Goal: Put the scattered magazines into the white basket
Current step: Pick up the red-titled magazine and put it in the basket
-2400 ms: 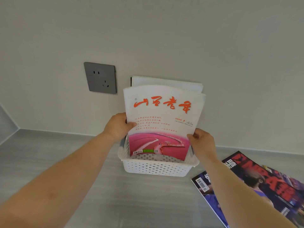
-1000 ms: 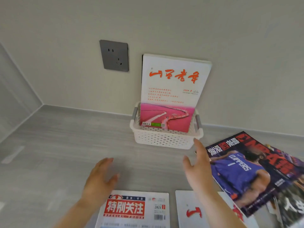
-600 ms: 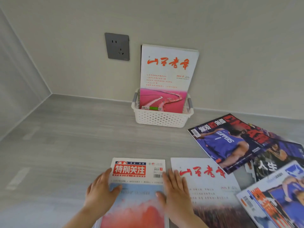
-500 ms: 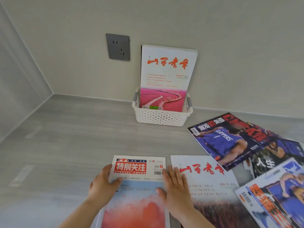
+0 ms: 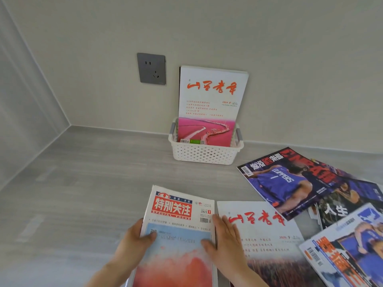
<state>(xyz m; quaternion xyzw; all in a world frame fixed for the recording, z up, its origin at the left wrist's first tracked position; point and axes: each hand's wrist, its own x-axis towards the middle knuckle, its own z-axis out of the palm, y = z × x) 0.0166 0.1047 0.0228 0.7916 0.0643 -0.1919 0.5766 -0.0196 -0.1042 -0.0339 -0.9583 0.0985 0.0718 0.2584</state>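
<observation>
The white basket [image 5: 204,154] stands against the wall with a white-and-pink magazine [image 5: 209,104] upright in it. My left hand [image 5: 135,238] grips the left edge of a red-titled magazine [image 5: 176,235], thumb on its cover. My right hand [image 5: 226,239] grips its right edge. The magazine's far end is lifted off the surface. A white magazine with red script [image 5: 267,237] lies just right of it. A basketball magazine [image 5: 284,181] lies further right, overlapping others.
A grey wall socket [image 5: 151,68] sits left of the basket. A dark magazine [image 5: 348,204] and a blue-and-orange one [image 5: 348,251] are piled at the right edge. The grey wood-grain surface [image 5: 83,183] meets a side wall at the left corner.
After letting go of the magazine in the basket, both hands came down to the red-titled magazine. They moved from lying flat on it to gripping its edges, and its far end rose.
</observation>
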